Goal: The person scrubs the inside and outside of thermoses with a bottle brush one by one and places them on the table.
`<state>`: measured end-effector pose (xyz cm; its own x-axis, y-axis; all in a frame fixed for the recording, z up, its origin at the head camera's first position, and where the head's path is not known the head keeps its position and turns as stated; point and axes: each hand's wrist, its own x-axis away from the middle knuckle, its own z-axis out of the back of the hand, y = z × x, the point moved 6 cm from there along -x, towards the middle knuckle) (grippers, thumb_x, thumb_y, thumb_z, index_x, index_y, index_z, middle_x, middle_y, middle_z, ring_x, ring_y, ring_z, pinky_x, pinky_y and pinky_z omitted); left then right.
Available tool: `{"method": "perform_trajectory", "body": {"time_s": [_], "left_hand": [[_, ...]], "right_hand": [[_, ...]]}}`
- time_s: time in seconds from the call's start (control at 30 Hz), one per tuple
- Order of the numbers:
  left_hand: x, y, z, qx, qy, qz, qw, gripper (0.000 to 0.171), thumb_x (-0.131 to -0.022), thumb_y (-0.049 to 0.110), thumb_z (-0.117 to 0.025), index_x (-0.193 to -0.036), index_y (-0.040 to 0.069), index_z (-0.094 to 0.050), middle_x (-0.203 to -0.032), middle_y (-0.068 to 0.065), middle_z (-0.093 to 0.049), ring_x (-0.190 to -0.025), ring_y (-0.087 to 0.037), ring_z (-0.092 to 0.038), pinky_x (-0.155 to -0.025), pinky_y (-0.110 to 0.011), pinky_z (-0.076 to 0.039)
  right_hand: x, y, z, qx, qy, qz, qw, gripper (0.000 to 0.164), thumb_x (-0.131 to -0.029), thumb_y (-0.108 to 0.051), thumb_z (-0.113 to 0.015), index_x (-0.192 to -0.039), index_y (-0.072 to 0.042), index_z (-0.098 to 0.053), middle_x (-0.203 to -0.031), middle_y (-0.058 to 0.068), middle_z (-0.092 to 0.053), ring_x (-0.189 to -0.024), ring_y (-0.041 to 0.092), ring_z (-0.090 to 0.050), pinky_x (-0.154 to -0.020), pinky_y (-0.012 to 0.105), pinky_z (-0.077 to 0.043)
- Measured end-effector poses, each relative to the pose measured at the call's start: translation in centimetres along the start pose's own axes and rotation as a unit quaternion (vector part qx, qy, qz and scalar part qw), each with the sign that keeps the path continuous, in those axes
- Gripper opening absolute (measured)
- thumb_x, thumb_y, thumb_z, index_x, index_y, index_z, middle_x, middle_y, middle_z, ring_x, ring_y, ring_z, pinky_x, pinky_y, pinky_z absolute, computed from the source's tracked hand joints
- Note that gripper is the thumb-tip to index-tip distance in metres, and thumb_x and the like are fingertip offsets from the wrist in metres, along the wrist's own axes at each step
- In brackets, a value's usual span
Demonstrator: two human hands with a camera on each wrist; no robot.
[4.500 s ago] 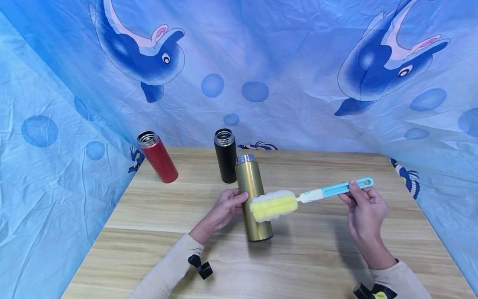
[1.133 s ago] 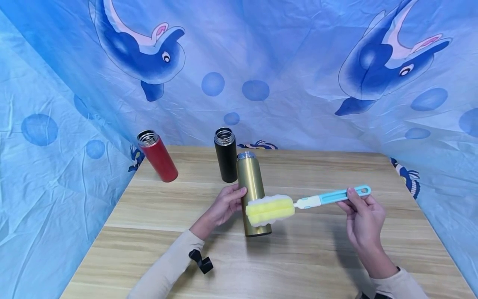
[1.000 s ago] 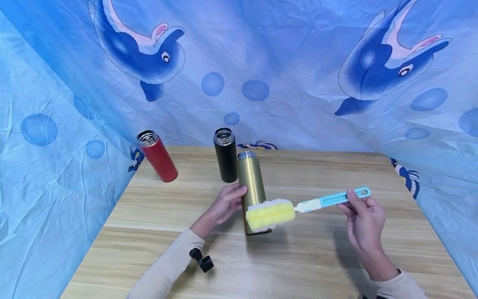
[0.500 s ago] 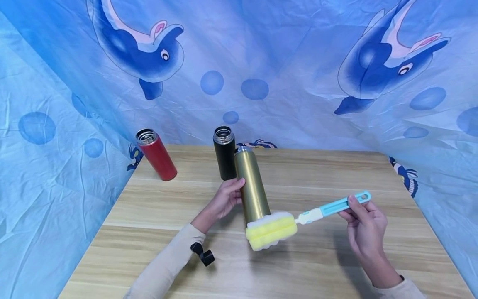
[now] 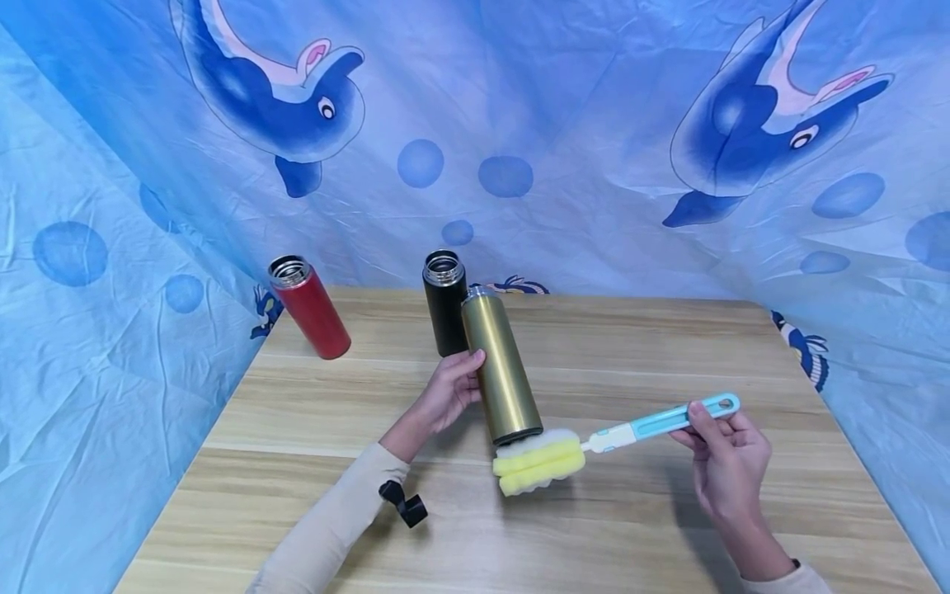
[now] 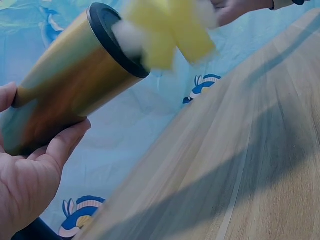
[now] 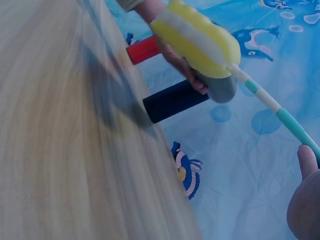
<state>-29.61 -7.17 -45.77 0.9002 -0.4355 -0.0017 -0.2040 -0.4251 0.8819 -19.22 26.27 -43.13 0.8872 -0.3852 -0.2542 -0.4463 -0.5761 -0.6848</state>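
Note:
My left hand (image 5: 449,392) grips a gold thermos bottle (image 5: 499,363) around its side, above the table and tilted so its mouth points away. The black base of the gold bottle faces me, and its opening is hidden. My right hand (image 5: 731,458) pinches the blue end of a bottle brush (image 5: 656,423). The yellow and white sponge head (image 6: 172,30) is right at the bottle's base, overlapping its edge in the left wrist view. In the right wrist view the brush's stick (image 7: 262,95) runs up from the thumb to the sponge.
An uncapped black bottle (image 5: 444,313) stands behind the gold one, partly covered by it. Farther left stands an uncapped red bottle (image 5: 312,309). The wooden table (image 5: 631,536) meets a blue dolphin-printed cloth (image 5: 579,124) at the back and sides.
The sponge has moved down along the gold bottle's side to its base. The gold bottle has risen and tipped its mouth farther away, so its base now shows.

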Motion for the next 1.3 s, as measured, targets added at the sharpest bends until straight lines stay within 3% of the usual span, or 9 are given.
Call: {"method": "perform_trajectory", "body": {"time_s": [0.2,0.37,0.5,0.77,1.0,1.3], "left_hand": [[0.1,0.1,-0.2,-0.006,-0.012,-0.002,0.9999,0.038,-0.106,0.018,-0.049,-0.13,-0.012,-0.045,-0.1,-0.005,-0.071,-0.088,-0.015,-0.069,-0.079,-0.028,-0.059],[0.1,0.1,-0.3,-0.006,-0.009,0.002,0.9999,0.034,-0.106,0.016,-0.045,-0.128,-0.011,-0.046,-0.098,-0.004,-0.071,-0.087,-0.014,-0.069,-0.077,-0.026,-0.059],[0.2,0.2,-0.4,-0.008,-0.007,-0.002,0.9999,0.033,-0.107,0.016,-0.044,-0.128,-0.01,-0.046,-0.098,-0.004,-0.071,-0.087,-0.014,-0.069,-0.076,-0.026,-0.059],[0.3,0.3,-0.7,-0.018,-0.02,-0.007,0.9996,0.042,-0.106,0.017,-0.048,-0.134,-0.013,-0.042,-0.102,-0.005,-0.07,-0.088,-0.016,-0.07,-0.078,-0.028,-0.059],[0.4,0.3,-0.6,-0.017,-0.024,-0.015,0.9995,0.038,-0.105,0.018,-0.051,-0.129,-0.01,-0.046,-0.101,-0.005,-0.071,-0.087,-0.016,-0.07,-0.078,-0.029,-0.059],[0.3,0.5,-0.7,-0.024,-0.025,-0.024,0.9991,0.031,-0.104,0.014,-0.048,-0.128,-0.007,-0.049,-0.102,-0.004,-0.071,-0.088,-0.016,-0.07,-0.079,-0.03,-0.059]], "right_hand": [[0.2,0.1,0.3,0.007,-0.008,0.004,1.0,0.016,-0.096,0.021,-0.05,-0.091,0.012,-0.063,-0.08,0.018,-0.073,-0.07,0.023,-0.076,-0.064,0.032,-0.059],[0.2,-0.2,0.5,-0.045,0.027,-0.012,0.999,0.013,-0.096,0.021,-0.05,-0.091,0.015,-0.061,-0.08,0.021,-0.071,-0.068,0.027,-0.075,-0.062,0.033,-0.06],[0.2,-0.4,0.6,-0.056,0.048,-0.023,0.997,0.01,-0.096,0.019,-0.053,-0.091,0.015,-0.06,-0.081,0.021,-0.071,-0.067,0.026,-0.075,-0.062,0.032,-0.06],[0.1,-0.3,0.8,-0.032,0.037,-0.029,0.998,0.011,-0.096,0.018,-0.054,-0.094,0.014,-0.064,-0.082,0.02,-0.072,-0.07,0.025,-0.076,-0.064,0.03,-0.06],[0.2,-0.2,1.0,0.003,0.035,-0.014,0.999,0.008,-0.095,0.019,-0.055,-0.092,0.014,-0.062,-0.08,0.02,-0.073,-0.069,0.023,-0.076,-0.063,0.03,-0.06],[0.5,-0.5,1.4,0.003,0.067,-0.021,0.998,0.008,-0.095,0.017,-0.057,-0.091,0.012,-0.062,-0.079,0.018,-0.072,-0.068,0.022,-0.076,-0.061,0.03,-0.06]]}}
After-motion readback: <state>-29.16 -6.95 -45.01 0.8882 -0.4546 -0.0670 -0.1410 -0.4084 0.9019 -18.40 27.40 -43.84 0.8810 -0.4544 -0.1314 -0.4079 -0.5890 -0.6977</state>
